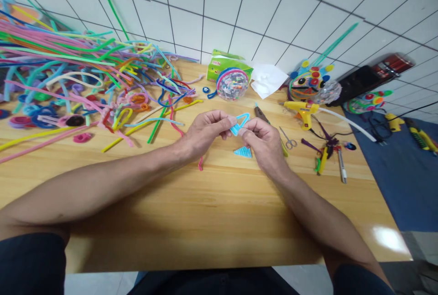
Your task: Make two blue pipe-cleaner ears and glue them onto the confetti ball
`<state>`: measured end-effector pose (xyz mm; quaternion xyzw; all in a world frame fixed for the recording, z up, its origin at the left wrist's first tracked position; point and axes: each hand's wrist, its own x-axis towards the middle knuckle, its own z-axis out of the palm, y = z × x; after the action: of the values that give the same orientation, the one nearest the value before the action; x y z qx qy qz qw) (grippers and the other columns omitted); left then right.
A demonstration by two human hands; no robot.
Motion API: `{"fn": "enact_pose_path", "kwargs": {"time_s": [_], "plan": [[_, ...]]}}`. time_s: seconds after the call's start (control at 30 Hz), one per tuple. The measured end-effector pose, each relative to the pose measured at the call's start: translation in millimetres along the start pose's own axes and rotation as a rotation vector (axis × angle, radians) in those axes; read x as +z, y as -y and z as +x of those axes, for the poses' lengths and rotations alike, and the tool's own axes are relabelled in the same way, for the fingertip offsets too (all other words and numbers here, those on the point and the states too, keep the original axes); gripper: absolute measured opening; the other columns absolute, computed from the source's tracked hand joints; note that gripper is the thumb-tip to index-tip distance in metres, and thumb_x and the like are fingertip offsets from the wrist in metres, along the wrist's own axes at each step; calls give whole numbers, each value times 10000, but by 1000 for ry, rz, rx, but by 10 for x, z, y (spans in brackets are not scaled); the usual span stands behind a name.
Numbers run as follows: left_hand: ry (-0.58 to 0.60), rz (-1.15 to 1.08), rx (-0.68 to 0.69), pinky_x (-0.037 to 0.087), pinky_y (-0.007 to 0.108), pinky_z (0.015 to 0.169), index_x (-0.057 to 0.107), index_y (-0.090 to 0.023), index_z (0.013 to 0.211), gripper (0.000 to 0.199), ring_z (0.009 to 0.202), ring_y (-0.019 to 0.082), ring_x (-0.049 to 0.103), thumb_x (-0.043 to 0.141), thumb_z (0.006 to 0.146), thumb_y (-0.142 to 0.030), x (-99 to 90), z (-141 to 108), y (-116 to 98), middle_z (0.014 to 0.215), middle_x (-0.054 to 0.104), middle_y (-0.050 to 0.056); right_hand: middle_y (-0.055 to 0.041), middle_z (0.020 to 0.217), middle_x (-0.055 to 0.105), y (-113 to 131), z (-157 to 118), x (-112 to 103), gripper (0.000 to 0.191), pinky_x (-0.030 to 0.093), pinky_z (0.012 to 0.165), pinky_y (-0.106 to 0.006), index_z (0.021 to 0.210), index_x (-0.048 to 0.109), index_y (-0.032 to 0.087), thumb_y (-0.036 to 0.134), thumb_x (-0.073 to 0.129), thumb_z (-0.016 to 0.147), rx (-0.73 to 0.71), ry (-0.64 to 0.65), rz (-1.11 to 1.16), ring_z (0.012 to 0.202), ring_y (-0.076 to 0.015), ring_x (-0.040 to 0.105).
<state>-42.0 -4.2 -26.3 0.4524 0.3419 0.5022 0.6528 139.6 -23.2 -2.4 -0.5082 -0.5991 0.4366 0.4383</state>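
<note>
Between my two hands is a light blue pipe cleaner bent into a small triangle with folded rows at its lower left. My left hand pinches its left side between thumb and fingers. On its lower right side, my right hand grips it the same way. The fingertips hide part of the shape. Just below, a finished-looking blue triangle of packed pipe cleaner rows lies flat on the wooden table. Dark-handled pliers lie behind my right hand, partly covered by it.
A large heap of coloured pipe cleaners spreads over the left side. Behind my hands stand a green box and a round decorated ball. To the right are small scissors, a yellow glue gun and a white pen-like tool.
</note>
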Motion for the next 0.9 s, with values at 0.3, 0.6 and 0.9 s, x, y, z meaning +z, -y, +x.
{"fn": "enact_pose_path", "kwargs": {"time_s": [0.3, 0.6, 0.9], "plan": [[22, -74, -55, 489, 263, 644, 709, -184, 758, 395, 663, 133, 619, 907, 808, -522, 18, 7, -22, 693, 686, 18, 59, 587, 527, 7, 8, -1, 172, 337, 565, -288, 693, 616, 243, 356, 703, 790, 2, -17, -15, 566, -111, 429], [4, 73, 4, 453, 277, 652, 715, -181, 735, 456, 640, 122, 558, 929, 790, -580, 0, 1, -25, 672, 659, 8, 56, 625, 538, 12, 9, 0, 217, 357, 573, -283, 726, 604, 242, 386, 738, 819, 8, 18, -2, 591, -113, 446], [-73, 356, 229, 513, 316, 748, 751, -216, 986, 261, 814, 182, 631, 781, 925, -468, -14, -33, 0, 952, 738, 57, 62, 597, 519, -51, 32, -18, 264, 334, 562, -282, 707, 602, 242, 410, 769, 825, 50, 22, 12, 571, -108, 424]]}}
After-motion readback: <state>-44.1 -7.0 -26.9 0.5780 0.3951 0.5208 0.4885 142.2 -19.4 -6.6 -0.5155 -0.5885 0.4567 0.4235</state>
